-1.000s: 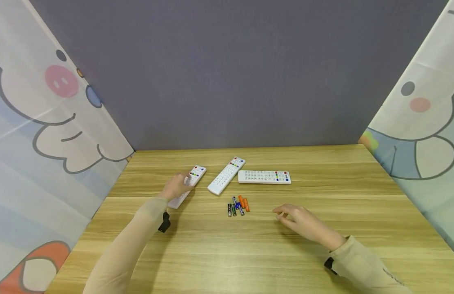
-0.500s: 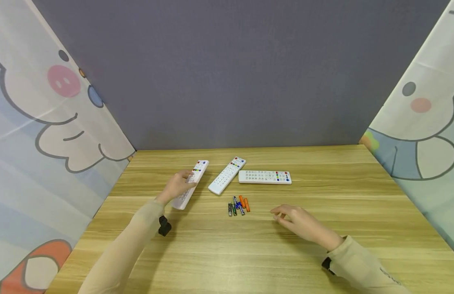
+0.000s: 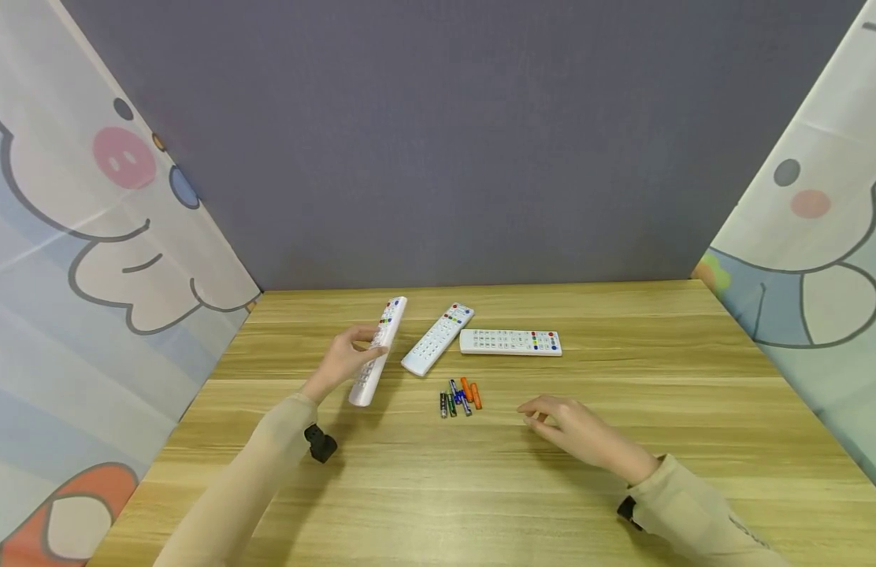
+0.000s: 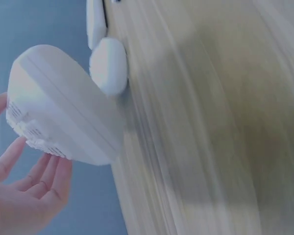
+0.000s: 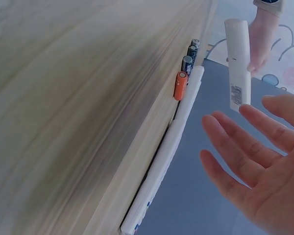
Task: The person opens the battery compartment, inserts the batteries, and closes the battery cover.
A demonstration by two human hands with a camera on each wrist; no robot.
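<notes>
Above the left part of the table, my left hand (image 3: pixel 344 359) grips a white remote control (image 3: pixel 370 376) by its sides, tilted so its buttons face left. In the left wrist view the fingers press on the button side of that remote (image 4: pixel 63 103). My right hand (image 3: pixel 569 429) hovers over the table with relaxed fingers and holds nothing. Nearest to it lies a loose group of batteries (image 3: pixel 476 396), some orange, others blue, green or black. The right wrist view has an orange battery (image 5: pixel 181 85) closest, and the raised remote (image 5: pixel 238 63) in the left hand beyond.
A second white remote (image 3: pixel 438 340) lies slanted behind the batteries. Beside it, a third remote (image 3: pixel 510 342) lies crosswise, buttons up. A dark grey panel (image 3: pixel 473 157) closes off the wooden table (image 3: pixel 438 496) at the back. Printed curtains (image 3: pixel 147 260) hang at both sides.
My left hand has lifted the remote from the table and turned it onto its edge, moving slightly right. My right hand has shifted a little to the left. The batteries and other remotes stay put.
</notes>
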